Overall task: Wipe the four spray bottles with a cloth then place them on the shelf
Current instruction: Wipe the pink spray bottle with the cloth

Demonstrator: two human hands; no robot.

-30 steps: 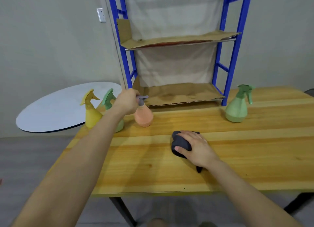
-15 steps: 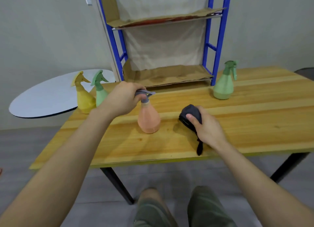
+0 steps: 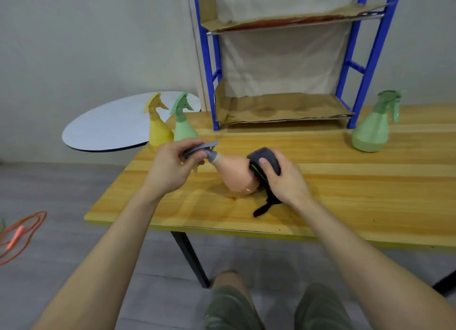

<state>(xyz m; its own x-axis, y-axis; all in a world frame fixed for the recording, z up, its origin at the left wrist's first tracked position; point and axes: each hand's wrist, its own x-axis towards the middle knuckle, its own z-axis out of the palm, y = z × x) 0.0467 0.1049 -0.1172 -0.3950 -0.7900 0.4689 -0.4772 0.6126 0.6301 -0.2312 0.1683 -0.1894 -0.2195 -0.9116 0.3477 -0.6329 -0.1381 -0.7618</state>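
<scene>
Left grip: I clamp the orange bottle by its grey trigger head, tilted.
Right grip: clamped on dark cloth, pressed at bottle's 3 o'clock.

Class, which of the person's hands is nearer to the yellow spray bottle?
Left. The left hand sits just in front of the yellow spray bottle; the right hand, holding the cloth, is farther right.

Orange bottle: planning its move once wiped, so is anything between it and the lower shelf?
Nothing visible. The orange bottle is tilted in the left hand, with bare table up to the empty lower shelf.
</scene>
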